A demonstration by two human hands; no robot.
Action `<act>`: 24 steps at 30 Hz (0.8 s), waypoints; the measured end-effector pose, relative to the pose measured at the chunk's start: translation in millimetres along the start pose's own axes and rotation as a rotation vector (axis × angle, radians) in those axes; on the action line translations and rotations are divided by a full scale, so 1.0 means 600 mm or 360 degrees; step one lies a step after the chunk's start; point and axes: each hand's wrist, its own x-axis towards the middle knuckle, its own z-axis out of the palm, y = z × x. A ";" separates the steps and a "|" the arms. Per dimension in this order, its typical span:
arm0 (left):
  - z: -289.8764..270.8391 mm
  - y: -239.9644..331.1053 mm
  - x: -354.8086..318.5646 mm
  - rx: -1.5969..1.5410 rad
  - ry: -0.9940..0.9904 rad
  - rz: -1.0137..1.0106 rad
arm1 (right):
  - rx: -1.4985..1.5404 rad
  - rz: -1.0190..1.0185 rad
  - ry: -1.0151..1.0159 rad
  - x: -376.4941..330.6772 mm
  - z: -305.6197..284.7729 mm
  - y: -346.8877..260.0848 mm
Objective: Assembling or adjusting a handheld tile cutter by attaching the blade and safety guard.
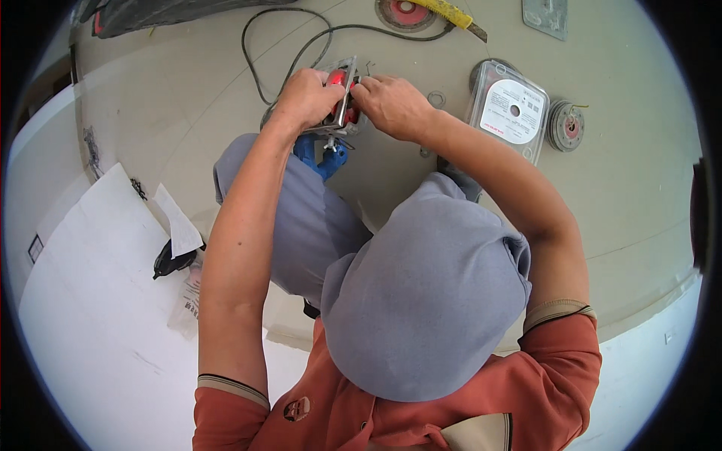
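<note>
A power tool with a blue body [320,154], a red part and a metal base plate [344,101] rests on the pale floor in front of my bent knees. My left hand [307,98] grips the plate's left side. My right hand [391,104] has its fingers pinched at the plate's right edge, on a small part I cannot make out. A black cord [259,64] loops away from the tool toward the far side. My grey trousers hide the tool's lower end.
A clear plastic case with a white round label [511,111] lies to the right, a grinding disc [565,126] beside it. A red disc [406,11] and a yellow-handled tool [451,13] lie farther off. A metal ring [436,98], white sheets [98,286] and a black object [169,259] lie around.
</note>
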 end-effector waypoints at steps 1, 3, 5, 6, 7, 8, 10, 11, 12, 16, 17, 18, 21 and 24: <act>0.000 -0.003 0.000 0.0058 0.0036 0.0030 | 0.0110 0.0130 -0.0071 0.004 -0.002 -0.004; 0.000 -0.007 -0.001 0.0106 0.0079 0.0057 | 0.0215 0.0252 -0.0151 0.017 -0.005 -0.009; 0.005 -0.013 -0.001 0.0104 0.0109 0.0093 | 0.1044 0.1096 -0.0530 0.032 -0.007 -0.014; 0.007 -0.018 -0.002 0.0093 0.0113 0.0090 | 0.1036 0.1094 -0.0540 0.032 -0.008 -0.016; 0.006 -0.019 -0.003 0.0142 0.0139 0.0125 | 0.0934 0.1014 -0.0543 0.032 -0.005 -0.014; 0.006 -0.020 -0.003 0.0191 0.0166 0.0160 | 0.0833 0.0932 -0.0546 0.031 -0.002 -0.012; 0.005 -0.017 -0.004 0.0153 0.0163 0.0137 | 0.0515 0.0693 -0.0422 0.021 0.002 -0.012; 0.004 -0.013 -0.006 0.0124 0.0152 0.0117 | 0.0210 0.0456 -0.0287 0.015 0.003 -0.013; 0.002 -0.010 -0.008 0.0113 0.0154 0.0103 | 0.0214 0.0448 -0.0302 0.012 0.004 -0.011; 0.002 -0.005 -0.007 0.0103 0.0096 0.0133 | 0.0348 0.0458 -0.0341 0.022 0.004 0.002; 0.003 -0.005 -0.005 0.0102 0.0113 0.0148 | 0.0592 0.0633 -0.0458 0.028 0.005 0.006; 0.003 -0.005 -0.002 0.0096 0.0113 0.0156 | 0.0582 0.0636 -0.0458 0.029 0.004 0.009; 0.004 -0.016 -0.004 0.0175 0.0139 0.0154 | 0.1126 0.1216 -0.0714 0.045 -0.015 -0.002; -0.001 -0.013 -0.011 0.0166 0.0097 0.0163 | 0.0370 0.0739 -0.0384 0.034 -0.022 -0.015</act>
